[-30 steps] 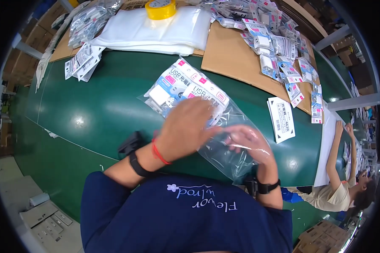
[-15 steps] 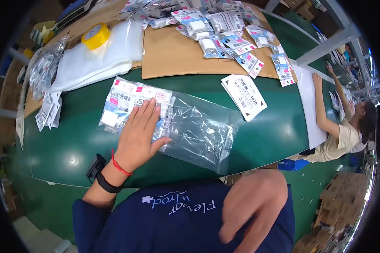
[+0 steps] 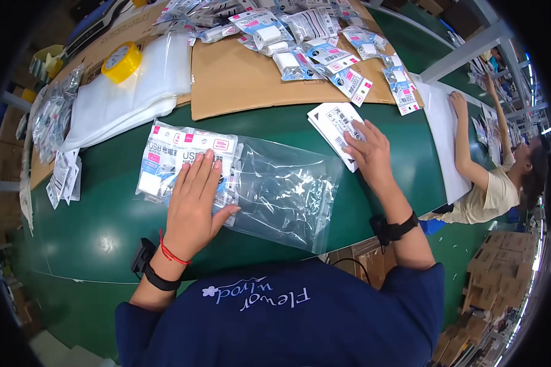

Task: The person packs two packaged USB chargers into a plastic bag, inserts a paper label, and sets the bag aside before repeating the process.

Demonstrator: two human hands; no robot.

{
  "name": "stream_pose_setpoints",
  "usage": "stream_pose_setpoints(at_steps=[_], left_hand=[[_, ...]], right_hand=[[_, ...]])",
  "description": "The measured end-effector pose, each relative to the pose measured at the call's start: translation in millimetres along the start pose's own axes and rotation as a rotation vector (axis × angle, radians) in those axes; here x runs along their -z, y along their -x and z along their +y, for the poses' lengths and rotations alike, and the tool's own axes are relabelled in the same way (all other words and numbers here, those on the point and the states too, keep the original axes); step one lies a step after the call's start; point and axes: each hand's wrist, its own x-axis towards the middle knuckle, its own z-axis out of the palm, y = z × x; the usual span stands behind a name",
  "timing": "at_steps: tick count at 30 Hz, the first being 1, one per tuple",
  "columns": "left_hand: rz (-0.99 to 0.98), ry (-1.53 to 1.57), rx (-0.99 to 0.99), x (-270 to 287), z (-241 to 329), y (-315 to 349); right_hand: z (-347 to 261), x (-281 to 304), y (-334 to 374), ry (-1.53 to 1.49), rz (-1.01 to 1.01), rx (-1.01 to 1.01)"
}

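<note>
Table [image 3: 104,226]: dark green. Cardboard sheet [image 3: 245,79]: plain tan. Tape roll [image 3: 121,61]: yellow. Large bag [image 3: 281,189]: clear, colourless. Packets [image 3: 165,162] inside it: white and light blue, pink-red corner labels. Leaflet stack [image 3: 333,122]: white, black print. Left hand [image 3: 193,205]: red cord at wrist, black band. Right hand [image 3: 367,153]: black band at wrist. Shirt [image 3: 288,318]: navy, pale lettering, flower motif.

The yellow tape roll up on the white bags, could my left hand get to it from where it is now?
Probably yes: the left hand lies flat on the clear bag, holding nothing, with only open tabletop and white bags before the tape roll.
</note>
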Motion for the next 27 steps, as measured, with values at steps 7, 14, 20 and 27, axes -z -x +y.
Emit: stream_pose_setpoints(at_steps=[7, 14, 20, 27], left_hand=[[0.058, -0.007, -0.041, -1.8, -0.7, 5.4], [0.154, 0.451, -0.059, 12.1, 3.0, 7.9], [0.095, 1.812, 0.459, 6.8, 33.6, -24.8], [0.412, 1.679, 0.481, 3.3, 41.1, -25.8]], right_hand=[[3.9, 4.1, 7.1, -0.032, -0.032, 0.010], [-52.0, 54.7, -24.2, -0.483, 0.332, -0.164], [-126.9, 71.2, -30.3, -0.149, 0.218, 0.557], [-126.6, 40.1, -19.4, -1.130, 0.087, -0.334]])
